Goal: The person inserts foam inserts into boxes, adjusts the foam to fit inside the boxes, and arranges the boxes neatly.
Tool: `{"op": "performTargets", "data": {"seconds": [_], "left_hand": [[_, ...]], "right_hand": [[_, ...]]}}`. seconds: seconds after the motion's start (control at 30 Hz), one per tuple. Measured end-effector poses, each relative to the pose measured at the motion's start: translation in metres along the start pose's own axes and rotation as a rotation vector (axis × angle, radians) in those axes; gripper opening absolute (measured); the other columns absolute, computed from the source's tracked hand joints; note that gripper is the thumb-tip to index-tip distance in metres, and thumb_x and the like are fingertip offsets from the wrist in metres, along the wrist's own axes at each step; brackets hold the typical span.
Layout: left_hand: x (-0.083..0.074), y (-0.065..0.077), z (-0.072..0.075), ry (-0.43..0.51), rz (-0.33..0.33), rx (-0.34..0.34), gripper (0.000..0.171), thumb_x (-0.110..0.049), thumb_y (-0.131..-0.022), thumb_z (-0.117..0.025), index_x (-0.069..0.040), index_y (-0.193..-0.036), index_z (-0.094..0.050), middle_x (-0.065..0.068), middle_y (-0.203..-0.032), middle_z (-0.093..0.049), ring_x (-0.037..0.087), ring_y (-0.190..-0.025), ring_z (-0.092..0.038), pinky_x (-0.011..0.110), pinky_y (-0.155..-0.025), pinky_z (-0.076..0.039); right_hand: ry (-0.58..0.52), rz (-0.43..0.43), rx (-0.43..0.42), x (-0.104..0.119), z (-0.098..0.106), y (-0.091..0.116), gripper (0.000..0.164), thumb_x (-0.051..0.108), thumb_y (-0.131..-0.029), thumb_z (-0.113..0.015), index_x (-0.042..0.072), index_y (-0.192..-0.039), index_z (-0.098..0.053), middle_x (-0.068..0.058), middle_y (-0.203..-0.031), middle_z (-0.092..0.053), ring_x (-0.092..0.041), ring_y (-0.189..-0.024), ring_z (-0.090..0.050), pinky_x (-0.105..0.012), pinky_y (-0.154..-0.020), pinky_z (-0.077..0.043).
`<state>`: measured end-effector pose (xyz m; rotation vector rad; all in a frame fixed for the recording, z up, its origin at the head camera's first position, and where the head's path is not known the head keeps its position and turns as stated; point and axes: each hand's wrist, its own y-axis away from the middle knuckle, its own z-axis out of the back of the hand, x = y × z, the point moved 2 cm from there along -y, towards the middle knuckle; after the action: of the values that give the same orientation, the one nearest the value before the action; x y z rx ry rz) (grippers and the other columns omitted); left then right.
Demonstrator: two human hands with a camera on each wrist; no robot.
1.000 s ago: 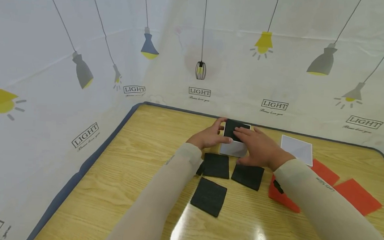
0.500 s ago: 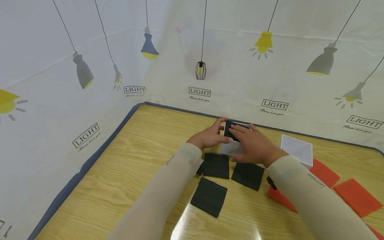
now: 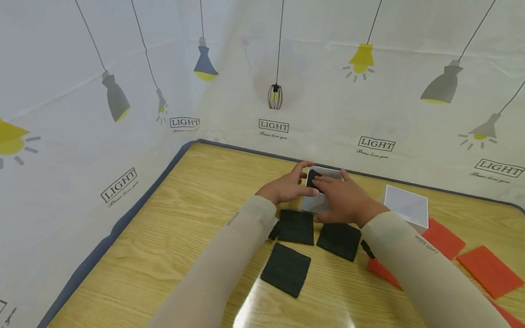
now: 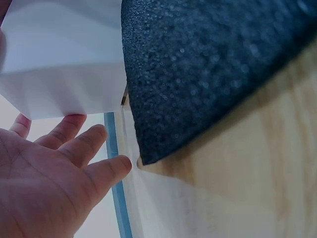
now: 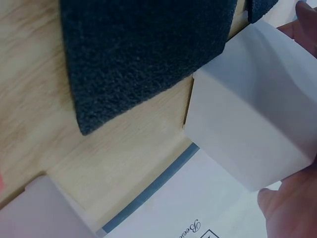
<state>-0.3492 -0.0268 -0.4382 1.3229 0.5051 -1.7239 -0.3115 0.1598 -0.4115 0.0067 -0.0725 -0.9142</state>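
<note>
A white box [image 3: 317, 203] stands at the back of the table. My left hand [image 3: 283, 186] holds its left side, with the thumb at the front rim and a finger at the back corner. In the left wrist view, the other fingers of that hand [image 4: 44, 173] are spread beside or below the box [image 4: 64, 89]. My right hand [image 3: 347, 200] reaches over the box, its fingers pressing on a black foam square [image 3: 312, 178] inside, mostly hidden by the hand. In the right wrist view, part of the right hand [image 5: 294, 206] lies by the box wall [image 5: 247, 139].
Three black foam squares [image 3: 296, 226] lie in front of the box. A second white box [image 3: 406, 206] stands to the right, with several red squares [image 3: 490, 270] near it. Behind the table's dark blue edge rises a white lamp-printed cloth [image 3: 319, 102].
My right hand has shifted slightly left and the black foam square has moved left and deeper, so more of the box's white inside shows. The left hand keeps its place.
</note>
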Motion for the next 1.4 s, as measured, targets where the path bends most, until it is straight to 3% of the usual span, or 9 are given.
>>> {"op": "performTargets", "data": {"seconds": [0.4,0.87,1.1,1.4], "left_hand": [[0.001,0.0,0.001,-0.017,0.004,-0.003,0.09,-0.035,-0.098,-0.074,-0.034,-0.167,-0.016,0.016,-0.169,-0.028,0.036,-0.153,-0.037,0.055,-0.12,-0.037],[-0.001,0.002,0.0,0.001,0.002,0.0,0.088,-0.034,-0.1,-0.073,-0.034,-0.167,-0.017,0.016,-0.169,-0.028,0.037,-0.153,-0.036,0.055,-0.12,-0.038],[-0.002,0.002,-0.002,0.015,0.004,0.009,0.089,-0.034,-0.099,-0.074,-0.033,-0.167,-0.016,0.016,-0.169,-0.029,0.037,-0.153,-0.037,0.056,-0.119,-0.038],[-0.003,0.002,-0.001,0.017,0.031,0.006,0.088,-0.034,-0.099,-0.073,-0.036,-0.167,-0.017,0.014,-0.172,-0.026,0.035,-0.16,-0.025,0.056,-0.121,-0.036]], "right_hand": [[-0.012,-0.025,0.046,0.003,0.004,-0.004,0.09,0.051,-0.079,-0.087,0.012,-0.153,-0.056,-0.011,-0.155,-0.057,-0.034,-0.143,-0.054,-0.078,-0.12,-0.011],[-0.001,-0.079,0.105,0.005,0.005,-0.011,0.081,0.054,-0.078,-0.087,0.015,-0.145,-0.064,-0.01,-0.15,-0.062,-0.034,-0.143,-0.054,-0.081,-0.117,-0.011],[-0.035,-0.068,0.054,0.002,0.003,-0.007,0.08,0.053,-0.082,-0.085,0.015,-0.148,-0.061,-0.009,-0.152,-0.06,-0.035,-0.142,-0.054,-0.082,-0.116,-0.012],[-0.202,-0.12,-0.04,-0.004,0.01,0.01,0.094,0.05,-0.085,-0.084,0.01,-0.16,-0.045,-0.015,-0.164,-0.046,-0.037,-0.153,-0.04,-0.082,-0.117,-0.006]]}}
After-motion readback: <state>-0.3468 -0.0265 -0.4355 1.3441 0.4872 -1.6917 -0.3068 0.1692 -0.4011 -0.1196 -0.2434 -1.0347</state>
